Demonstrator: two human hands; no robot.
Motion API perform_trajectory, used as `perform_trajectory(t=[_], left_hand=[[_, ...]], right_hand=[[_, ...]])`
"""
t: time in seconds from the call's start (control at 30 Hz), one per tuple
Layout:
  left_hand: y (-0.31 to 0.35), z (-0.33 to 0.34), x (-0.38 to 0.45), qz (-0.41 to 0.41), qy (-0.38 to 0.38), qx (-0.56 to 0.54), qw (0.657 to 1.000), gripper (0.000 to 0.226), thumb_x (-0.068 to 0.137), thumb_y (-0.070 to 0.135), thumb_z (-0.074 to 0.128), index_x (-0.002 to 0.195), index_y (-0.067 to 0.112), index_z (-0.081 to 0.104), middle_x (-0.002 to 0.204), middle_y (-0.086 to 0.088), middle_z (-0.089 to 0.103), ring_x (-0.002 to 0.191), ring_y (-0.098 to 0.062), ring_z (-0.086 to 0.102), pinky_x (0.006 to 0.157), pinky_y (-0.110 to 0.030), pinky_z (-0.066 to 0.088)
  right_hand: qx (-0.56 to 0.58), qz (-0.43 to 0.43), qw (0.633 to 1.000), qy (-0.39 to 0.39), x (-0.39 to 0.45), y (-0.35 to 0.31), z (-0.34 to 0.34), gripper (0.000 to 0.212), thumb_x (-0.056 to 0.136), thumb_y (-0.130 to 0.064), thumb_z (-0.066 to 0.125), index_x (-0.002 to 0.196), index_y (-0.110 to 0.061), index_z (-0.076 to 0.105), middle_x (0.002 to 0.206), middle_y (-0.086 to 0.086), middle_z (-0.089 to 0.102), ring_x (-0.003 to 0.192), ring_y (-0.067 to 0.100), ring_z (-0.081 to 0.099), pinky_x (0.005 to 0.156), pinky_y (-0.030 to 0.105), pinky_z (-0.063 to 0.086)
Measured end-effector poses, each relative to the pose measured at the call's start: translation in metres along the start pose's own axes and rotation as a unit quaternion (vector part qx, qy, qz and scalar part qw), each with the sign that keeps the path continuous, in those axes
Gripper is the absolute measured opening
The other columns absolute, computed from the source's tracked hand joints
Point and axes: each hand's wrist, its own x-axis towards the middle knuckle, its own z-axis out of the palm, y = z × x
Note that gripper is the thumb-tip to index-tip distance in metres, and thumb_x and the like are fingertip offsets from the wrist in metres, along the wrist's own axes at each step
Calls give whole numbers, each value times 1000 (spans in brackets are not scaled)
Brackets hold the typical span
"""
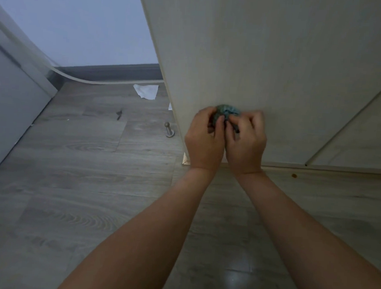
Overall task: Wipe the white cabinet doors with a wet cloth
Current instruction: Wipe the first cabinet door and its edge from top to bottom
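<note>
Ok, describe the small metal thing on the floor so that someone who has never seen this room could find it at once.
Start at the tall white cabinet door and follow its left edge down to the grey wood-look floor. Just left of that edge stands a door stop, a short metal post with a rounded knob on a round base. Unlike the flat white paper scrap beyond it, it is metallic and upright.

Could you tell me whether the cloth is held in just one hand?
No, both the left hand and the right hand grip the bunched cloth.

This is a room in a home. Grey wood-look floor (75, 182), a doorstop (169, 129), a white cabinet door (268, 59) show it.
</note>
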Motion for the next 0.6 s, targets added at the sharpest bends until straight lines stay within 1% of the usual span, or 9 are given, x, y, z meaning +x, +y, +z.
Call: perform_trajectory(t=[0.07,0.13,0.17,0.23,0.3,0.4,0.47,0.53,0.6], left_hand=[[-16,2,-9,-8,-28,28,999,13,90,11,64,102,10,68,94,-2,69,82,-17,65,73,-27,53],[-36,4,-27,-71,-90,59,992,12,85,7,66,96,11,68,88,-1,69,79,-19,64,72,-30,51],[-42,5,-34,-133,-128,57,981,14,84,4,67,95,12,68,87,-1,69,78,-17,63,70,-27,50],[-47,9,-41,-250,-174,28,952,19,84,-1,68,99,9,70,87,1,67,79,-14,62,63,-10,43],[-43,12,-39,-277,-171,37,945,19,84,-1,69,100,10,70,85,4,65,79,-12,60,62,-5,40],[-36,11,-40,-243,-145,53,958,11,86,3,66,92,12,69,81,5,66,77,-13,62,71,-26,52],[-33,9,-44,-193,-122,56,972,9,85,3,64,86,12,66,80,1,67,75,-16,63,71,-35,53],[-23,10,-45,-128,-89,62,986,8,83,5,61,84,13,61,80,-2,64,74,-19,61,69,-39,53],[-1,13,-39,-54,-52,52,996,5,84,5,61,84,10,61,83,-5,61,75,-14,56,68,-33,52]], right_hand=[[-18,20,999,-44,-17,11,9,8,87,-4,66,81,1,62,86,17,53,71,28,55,61,34,46],[-43,84,989,-117,-47,23,17,11,83,-2,68,79,-1,58,85,17,52,67,33,55,57,38,45],[-51,127,980,-147,-59,28,20,11,81,-1,68,79,-2,57,85,18,53,67,35,56,57,39,44],[-41,219,960,-170,-72,32,19,9,80,-2,65,86,-4,58,89,17,57,75,36,59,62,38,39],[-33,280,942,-179,-72,32,14,15,83,-8,64,96,-7,55,92,13,60,82,31,58,64,33,32],[-15,341,925,-166,-70,31,6,23,89,-24,66,102,-11,52,86,9,65,79,27,62,62,28,33],[31,386,911,-141,-62,26,-2,21,89,-24,68,102,-11,57,82,3,66,77,24,65,61,26,38],[83,392,910,-105,-48,15,-7,17,87,-14,69,102,-12,63,84,-3,64,79,16,63,64,22,44],[132,377,916,-40,-29,4,-13,20,84,-6,68,102,-14,66,89,-6,66,81,10,63,70,14,47]])
